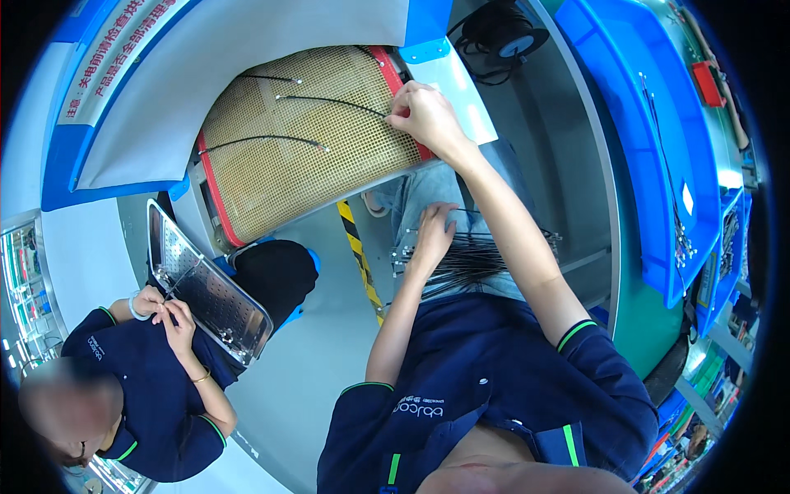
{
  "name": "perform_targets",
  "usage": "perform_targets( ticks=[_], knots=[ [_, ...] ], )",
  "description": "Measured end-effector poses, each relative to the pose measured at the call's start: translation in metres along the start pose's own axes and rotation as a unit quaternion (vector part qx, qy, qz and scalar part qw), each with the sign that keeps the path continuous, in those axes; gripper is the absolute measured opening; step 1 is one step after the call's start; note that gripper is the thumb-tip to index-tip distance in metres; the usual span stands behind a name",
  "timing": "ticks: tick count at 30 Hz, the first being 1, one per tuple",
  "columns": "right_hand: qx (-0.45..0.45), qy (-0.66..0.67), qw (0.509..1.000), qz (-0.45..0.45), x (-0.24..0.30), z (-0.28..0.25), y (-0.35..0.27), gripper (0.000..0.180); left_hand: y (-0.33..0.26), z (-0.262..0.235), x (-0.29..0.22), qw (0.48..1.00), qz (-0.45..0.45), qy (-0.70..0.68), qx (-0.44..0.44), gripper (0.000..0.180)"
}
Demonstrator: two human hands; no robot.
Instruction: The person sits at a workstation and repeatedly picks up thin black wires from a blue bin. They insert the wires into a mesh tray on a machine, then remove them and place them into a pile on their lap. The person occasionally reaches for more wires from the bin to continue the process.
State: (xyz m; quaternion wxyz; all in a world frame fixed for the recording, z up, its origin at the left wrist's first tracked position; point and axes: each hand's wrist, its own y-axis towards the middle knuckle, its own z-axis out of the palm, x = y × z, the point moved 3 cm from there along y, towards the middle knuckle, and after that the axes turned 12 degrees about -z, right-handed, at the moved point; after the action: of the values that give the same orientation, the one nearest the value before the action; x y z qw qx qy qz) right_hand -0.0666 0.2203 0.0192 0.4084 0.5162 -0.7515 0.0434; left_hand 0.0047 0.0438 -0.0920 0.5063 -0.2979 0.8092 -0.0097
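Note:
My right hand (428,119) pinches one end of a thin black cable (333,100) over the right red edge of a mesh conveyor belt (288,177). The cable stretches leftward across the mesh, with a small metal connector at its far end. Down on my lap lies a bundle of similar black cables (473,263) with metal ends. My left hand (434,237) is on the upper left of this bundle, its fingers curled at a cable; the exact grip is partly hidden. Another black cable (271,138) rests on the belt at the left.
A white curtain (271,49) and blue frame hang over the belt's far side. At left, a co-worker's hands (169,317) work above a perforated metal tray (206,288). Blue bins (650,140) with cables stand at right; a black reel (502,41) sits far right.

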Motion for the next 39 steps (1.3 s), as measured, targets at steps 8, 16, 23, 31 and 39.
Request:
perform_targets(
  ticks=[8,16,23,31,39],
  knots=[
    [0.013,-0.058,0.998,-0.003,-0.005,0.008,-0.001,0.014,0.004,-0.001,0.000,0.998,0.012,0.052,-0.025,0.040],
    [0.005,-0.025,1.000,0.008,0.002,0.000,0.000,0.018,0.011,0.005,0.008,0.989,0.040,0.126,-0.060,0.040],
    [-0.080,0.036,0.994,0.063,0.011,-0.083,-0.045,0.024,0.014,0.004,0.014,0.986,0.042,0.159,-0.033,0.034],
    [0.122,0.026,0.984,0.126,-0.036,-0.102,-0.190,0.022,0.015,-0.004,0.014,0.987,0.065,0.144,-0.013,0.014],
    [0.123,-0.005,0.984,0.132,-0.026,-0.084,-0.211,0.023,0.010,-0.013,0.019,0.989,0.068,0.131,-0.005,0.014]
  ],
)
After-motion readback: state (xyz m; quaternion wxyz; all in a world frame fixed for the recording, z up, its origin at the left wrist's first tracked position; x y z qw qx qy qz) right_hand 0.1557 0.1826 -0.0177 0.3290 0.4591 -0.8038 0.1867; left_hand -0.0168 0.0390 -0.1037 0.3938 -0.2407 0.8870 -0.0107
